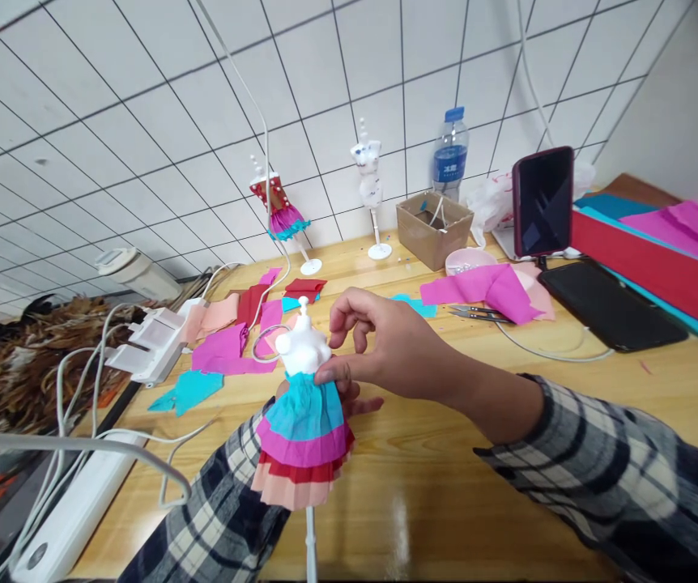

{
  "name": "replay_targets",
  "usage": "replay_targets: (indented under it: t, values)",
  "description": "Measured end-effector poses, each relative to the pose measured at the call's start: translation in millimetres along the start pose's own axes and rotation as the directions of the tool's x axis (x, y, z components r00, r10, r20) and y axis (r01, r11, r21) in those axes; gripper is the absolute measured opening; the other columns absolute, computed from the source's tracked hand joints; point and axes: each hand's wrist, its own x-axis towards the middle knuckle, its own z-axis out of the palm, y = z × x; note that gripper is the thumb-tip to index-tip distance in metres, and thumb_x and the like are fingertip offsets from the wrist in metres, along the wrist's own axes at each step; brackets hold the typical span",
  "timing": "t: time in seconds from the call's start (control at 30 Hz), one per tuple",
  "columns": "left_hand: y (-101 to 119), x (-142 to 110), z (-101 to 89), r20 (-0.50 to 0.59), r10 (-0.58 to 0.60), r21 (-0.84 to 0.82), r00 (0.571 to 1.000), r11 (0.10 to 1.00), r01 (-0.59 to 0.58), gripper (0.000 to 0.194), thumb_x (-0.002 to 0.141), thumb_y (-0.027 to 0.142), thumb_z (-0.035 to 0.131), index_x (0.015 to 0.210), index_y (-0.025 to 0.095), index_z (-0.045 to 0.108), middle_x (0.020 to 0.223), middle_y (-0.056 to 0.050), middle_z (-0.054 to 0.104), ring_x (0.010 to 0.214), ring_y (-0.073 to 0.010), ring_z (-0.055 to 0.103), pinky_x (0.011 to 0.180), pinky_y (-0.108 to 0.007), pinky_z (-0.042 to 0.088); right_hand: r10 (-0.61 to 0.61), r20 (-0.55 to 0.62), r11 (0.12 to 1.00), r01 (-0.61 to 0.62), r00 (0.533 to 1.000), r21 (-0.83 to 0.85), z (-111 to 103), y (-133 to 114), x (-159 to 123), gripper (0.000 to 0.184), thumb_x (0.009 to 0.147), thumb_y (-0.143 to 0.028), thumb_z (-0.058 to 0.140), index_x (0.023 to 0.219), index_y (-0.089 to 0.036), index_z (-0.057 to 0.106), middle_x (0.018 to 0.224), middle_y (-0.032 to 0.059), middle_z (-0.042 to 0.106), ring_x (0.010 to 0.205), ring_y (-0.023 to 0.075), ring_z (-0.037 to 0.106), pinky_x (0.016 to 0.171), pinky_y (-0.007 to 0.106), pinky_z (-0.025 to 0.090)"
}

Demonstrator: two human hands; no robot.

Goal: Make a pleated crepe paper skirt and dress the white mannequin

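A small white dress-form mannequin stands upright in front of me, its stem running out of view at the bottom. It wears a layered, pleated paper skirt in turquoise, magenta, red and peach. My left hand grips the mannequin from behind; the skirt covers most of that hand, and only some fingers show at its right side. My right hand has its thumb pressed on the skirt's turquoise waist, with the other fingers curled near the mannequin's chest.
Behind stand a dressed mannequin, a bare mannequin, a cardboard box and a water bottle. Coloured paper pieces, snips, a propped phone and a dark tablet-like slab lie around. Cables cross the left side.
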Motion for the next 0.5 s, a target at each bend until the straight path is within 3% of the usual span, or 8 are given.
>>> replay_targets:
  t: [0.17,0.33,0.5]
  values:
    - [-3.4,7.8,1.9,-0.061,0.138,-0.080,0.989,0.987,-0.143,0.012,0.079,0.032,0.067,0.083,0.023,0.060,0.065,0.000,0.064,0.062,-0.0204,0.066,0.066,-0.041,0.059,-0.051,0.000,0.995,0.051,0.999,-0.084,-3.3,2.1,1.5,0.037,0.071,-0.049,0.081,0.084,-0.021,0.060,0.083,-0.0022,0.067,0.064,0.0104,0.053,0.061,0.024,0.037]
    - [1.7,8.6,-3.0,0.041,0.136,-0.106,0.990,0.986,-0.131,0.024,0.067,0.028,0.078,0.074,0.021,0.057,0.069,-0.003,0.066,0.065,-0.0214,0.068,0.069,-0.038,0.060,-0.031,-0.026,0.982,0.025,0.999,-0.188,-10.3,4.0,5.1,0.036,0.073,-0.049,0.079,0.082,-0.020,0.060,0.076,-0.0029,0.061,0.064,0.0115,0.051,0.062,0.026,0.037]
    - [2.1,11.3,-21.1,0.141,0.188,-0.100,0.972,0.979,-0.175,0.022,0.069,0.026,0.079,0.083,0.020,0.064,0.075,-0.003,0.071,0.071,-0.0222,0.071,0.072,-0.037,0.060,-0.166,0.029,0.957,0.168,0.986,-0.237,-14.2,2.7,4.8,0.039,0.072,-0.044,0.081,0.088,-0.021,0.055,0.089,-0.0007,0.059,0.072,0.0129,0.051,0.068,0.027,0.039]
